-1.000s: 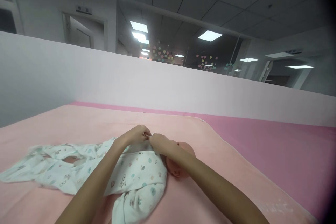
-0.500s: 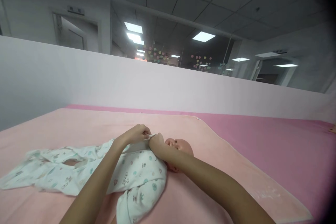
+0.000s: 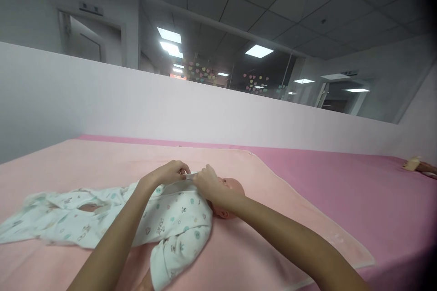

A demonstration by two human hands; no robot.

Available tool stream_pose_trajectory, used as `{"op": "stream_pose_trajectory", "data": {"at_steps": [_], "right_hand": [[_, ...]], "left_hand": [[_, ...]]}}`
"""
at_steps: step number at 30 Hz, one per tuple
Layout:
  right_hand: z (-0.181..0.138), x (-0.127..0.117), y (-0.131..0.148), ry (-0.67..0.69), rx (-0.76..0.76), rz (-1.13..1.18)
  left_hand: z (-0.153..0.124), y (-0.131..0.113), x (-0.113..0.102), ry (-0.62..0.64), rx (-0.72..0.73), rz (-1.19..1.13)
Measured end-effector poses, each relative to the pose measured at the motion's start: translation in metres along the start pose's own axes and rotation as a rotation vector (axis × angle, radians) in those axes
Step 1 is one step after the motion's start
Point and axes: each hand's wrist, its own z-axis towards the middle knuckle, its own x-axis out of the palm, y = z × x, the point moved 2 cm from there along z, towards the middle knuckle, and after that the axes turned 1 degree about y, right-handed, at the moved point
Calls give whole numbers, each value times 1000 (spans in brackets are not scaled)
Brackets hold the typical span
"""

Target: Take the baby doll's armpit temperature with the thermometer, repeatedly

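Head view: a long white wall (image 3: 205,111) rises well beyond the grip, with a window bearing heart-shaped stickers (image 3: 253,84) above it; below it a deeper pink surface (image 3: 327,177) fills the room to the right of the grip, reaching a small yellowish item (image 3: 412,163) far off, too small to make out; a peach blanket (image 3: 266,254) spreads under the grip, its pale edge slanting from beyond the hands toward the near right, where one corner lies; a flat stretch of blanket lies between the hands and the wall; on it, directly under the grip, lies a printed white garment (image 3: 170,218) around the body of a doll, the legs stretching left of the grip and the near sleeve pointing back toward the wearer; the long axis runs roughly crosswise to the wearer, head end right and leg end left, slightly nearer; the doll's head (image 3: 235,186) lies just right of the grip, partly behind the right forearm, and a gap in the cloth (image 3: 89,208) shows skin-toned body left of the grip; left hand (image 3: 172,173) and right hand (image 3: 208,184), close together, pinch a narrow fabric edge (image 3: 190,176) of the garment between them, the right fingertips partly hidden.
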Motion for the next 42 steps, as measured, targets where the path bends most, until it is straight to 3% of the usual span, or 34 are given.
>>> {"op": "stream_pose_trajectory", "data": {"at_steps": [4, 7, 12, 15, 16, 18, 19, 21, 27, 31, 34, 42], "right_hand": [[-34, -22, -6, -119, 108, -24], [-58, -39, -14, -134, 239, -49], [-92, -58, -34, -167, 381, -2], [-103, -56, -46, -286, 466, 127], [-103, -52, -49, -317, 499, 193], [-99, -41, -53, -353, 560, 349], [-95, -34, -53, -366, 579, 434], [-84, -22, -50, -416, 574, 626], [-58, -3, -15, -688, 358, 1141], [-52, 11, 16, -854, 335, 1218], [-49, 23, 33, -907, 251, 1187], [-47, 42, 38, -904, 187, 1097]], "left_hand": [[2, -6, 10, 103, -42, -8], [4, -8, 19, 208, -89, -28], [-4, -8, 26, 135, -110, -7], [-18, -13, 35, -70, -52, -2], [-23, -16, 37, -234, -59, -12], [-37, -20, 41, -719, -158, -8], [-43, -23, 43, -899, -187, -13], [-52, -28, 50, -1086, -159, -48], [-64, -24, 62, -1215, 5, -16], [-71, -7, 73, -1377, 178, 37], [-72, 2, 80, -1425, 259, 85], [-69, 2, 79, -1493, 24, 205]]}}
